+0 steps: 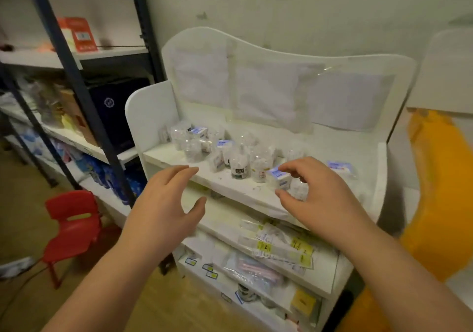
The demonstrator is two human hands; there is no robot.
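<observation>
The left hand point(166, 203) hovers before the top shelf point(176, 159), fingers straight and spread, holding nothing, with the clear jars point(239, 164) just beyond its fingertips. The right hand point(317, 193) curls round a small blue-labelled box point(281, 179), index fingertip on its top edge and thumb at its lower corner, so the step looks like picking that box off the shelf. Next it needs a firm pinch and a lift clear of the jars beside the fingers.

The right hand point(314, 193) is pinching a box point(281, 178) at the shelf's point(204, 175) front edge. The left hand point(163, 203) is hovering, fingers spread, before that edge.
</observation>
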